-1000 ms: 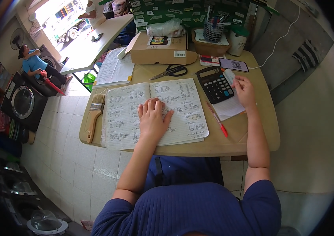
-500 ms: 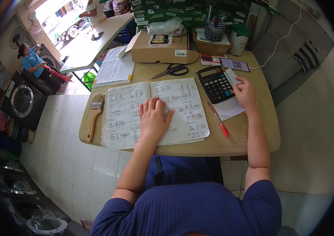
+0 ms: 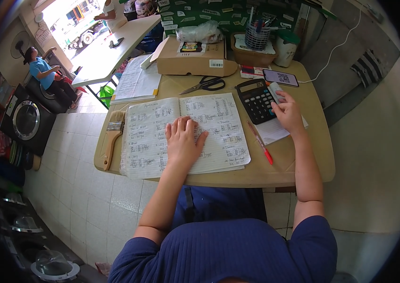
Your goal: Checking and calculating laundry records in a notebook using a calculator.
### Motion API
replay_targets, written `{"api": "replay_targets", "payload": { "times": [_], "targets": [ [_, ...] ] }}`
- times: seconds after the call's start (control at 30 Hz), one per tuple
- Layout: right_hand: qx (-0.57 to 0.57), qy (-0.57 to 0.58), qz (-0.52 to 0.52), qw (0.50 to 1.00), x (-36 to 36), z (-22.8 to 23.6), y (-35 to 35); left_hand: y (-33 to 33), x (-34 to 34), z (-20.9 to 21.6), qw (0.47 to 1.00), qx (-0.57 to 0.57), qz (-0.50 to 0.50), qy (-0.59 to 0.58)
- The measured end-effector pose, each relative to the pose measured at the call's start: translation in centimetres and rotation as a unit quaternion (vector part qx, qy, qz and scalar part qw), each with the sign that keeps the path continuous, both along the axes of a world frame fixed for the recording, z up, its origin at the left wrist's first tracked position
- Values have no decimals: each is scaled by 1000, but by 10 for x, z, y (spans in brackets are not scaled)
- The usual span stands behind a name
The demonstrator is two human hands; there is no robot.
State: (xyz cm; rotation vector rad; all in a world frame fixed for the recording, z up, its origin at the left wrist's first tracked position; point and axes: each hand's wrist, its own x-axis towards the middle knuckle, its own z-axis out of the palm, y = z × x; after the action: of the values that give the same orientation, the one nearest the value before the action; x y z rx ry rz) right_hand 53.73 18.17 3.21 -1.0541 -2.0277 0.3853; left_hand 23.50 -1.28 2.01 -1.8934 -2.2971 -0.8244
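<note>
A spiral notebook [image 3: 230, 146] with handwritten columns lies spread on the table in front of me. My left hand [image 3: 183, 141] rests flat across its middle, fingers stretched out. To the right, my right hand [image 3: 288, 112] is at the right edge of a black calculator [image 3: 254, 100], thumb and fingers apart, the thumb near the keys. A short white cylinder [image 3: 275, 88] with an orange end lies by the calculator, against my fingertips; its kind is unclear. Paper [image 3: 271, 133] shows partly beneath the calculator and hand. A red-capped pen [image 3: 261, 144] lies between notebook and paper.
On the tan table [image 3: 294, 165] are a paintbrush [image 3: 112, 141], scissors [image 3: 204, 85], a cardboard box [image 3: 190, 63], a pen holder [image 3: 257, 38] and a phone [image 3: 281, 78] on a white cable. Washing machines [image 3: 28, 118] and a person in blue [image 3: 42, 73] are at the left.
My right hand has shifted left and slightly down toward the calculator keys, and the white cylinder has turned a little. My left hand stays put. The person in blue has changed posture.
</note>
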Motion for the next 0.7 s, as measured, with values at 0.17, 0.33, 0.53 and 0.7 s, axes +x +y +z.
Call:
{"api": "replay_targets", "payload": {
  "times": [0.17, 0.33, 0.53, 0.7],
  "targets": [
    [40, -3, 23, 999, -6, 3, -3, -1, 0, 1, 1000, -2, 0, -3],
    [5, 11, 36, 999, -14, 0, -9, -1, 1, 0, 1000, 6, -1, -1],
    [83, -74, -72, 991, 6, 0, 3, 0, 0, -1, 1000, 7, -3, 2],
    [60, -66, -34, 995, 3, 4, 2, -1, -1, -1, 1000, -2, 3, 0]
  ]
}}
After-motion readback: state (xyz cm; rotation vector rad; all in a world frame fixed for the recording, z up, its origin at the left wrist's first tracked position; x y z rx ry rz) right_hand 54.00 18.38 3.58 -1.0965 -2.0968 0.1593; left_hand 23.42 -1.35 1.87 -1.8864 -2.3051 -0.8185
